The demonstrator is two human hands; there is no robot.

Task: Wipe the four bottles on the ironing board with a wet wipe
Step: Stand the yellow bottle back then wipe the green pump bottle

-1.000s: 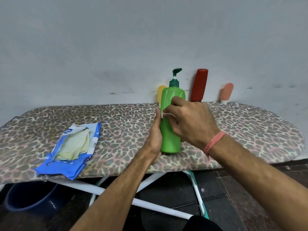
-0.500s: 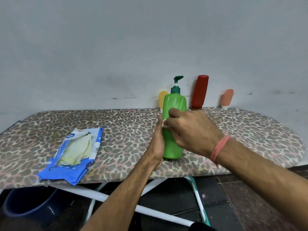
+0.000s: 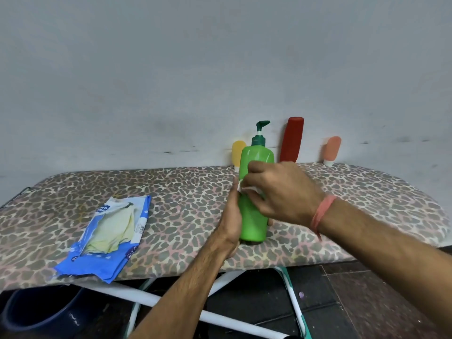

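The right hand [image 3: 281,192] pinches the wet wipe [image 3: 247,189] against the green bottle [image 3: 253,216], standing mid-board on the ironing board [image 3: 186,204]; the left hand [image 3: 231,216] rests flat on its side, fingers straight. I judge three bottles at 12 o'clock remain: yellow bottle [image 3: 238,151], red bottle [image 3: 292,139], orange bottle [image 3: 332,149].

Left hand [image 3: 232,216] upright, palm flat against the green bottle [image 3: 254,216], bracing its side. Right hand [image 3: 281,192] reaches across from the right, fingers curled, pinching the white wipe [image 3: 247,189] against it.
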